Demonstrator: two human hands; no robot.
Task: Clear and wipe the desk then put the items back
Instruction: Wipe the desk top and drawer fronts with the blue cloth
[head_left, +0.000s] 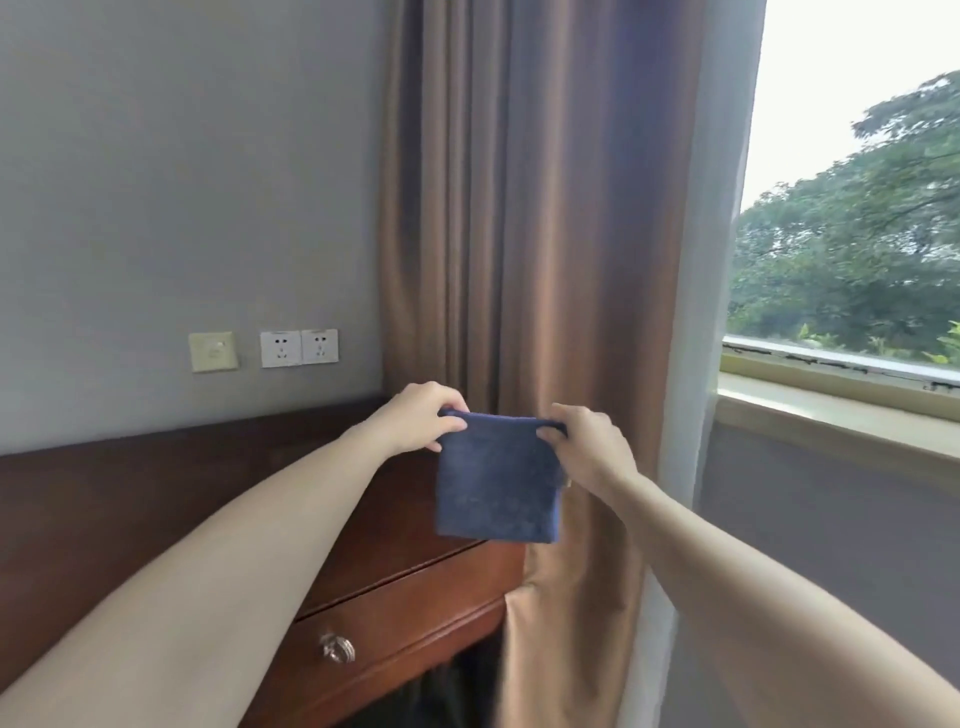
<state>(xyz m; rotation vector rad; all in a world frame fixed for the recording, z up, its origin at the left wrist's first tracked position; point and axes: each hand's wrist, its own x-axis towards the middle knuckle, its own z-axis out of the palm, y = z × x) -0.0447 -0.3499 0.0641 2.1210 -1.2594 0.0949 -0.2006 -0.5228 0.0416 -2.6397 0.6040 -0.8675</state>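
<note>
A folded dark blue cloth (497, 483) hangs in the air above the right end of the dark wooden desk (171, 499). My left hand (421, 421) pinches its top left corner. My right hand (589, 447) pinches its top right corner. Both arms stretch forward from the bottom of the view. The cloth hangs flat and square between my hands, its lower edge just above the desk's right corner. My left forearm hides much of the desk top.
The desk has a drawer with a metal knob (337, 648) at its front. Brown curtains (530, 234) hang right behind the cloth. Wall sockets (298, 347) sit above the desk. A window sill (831, 400) lies to the right.
</note>
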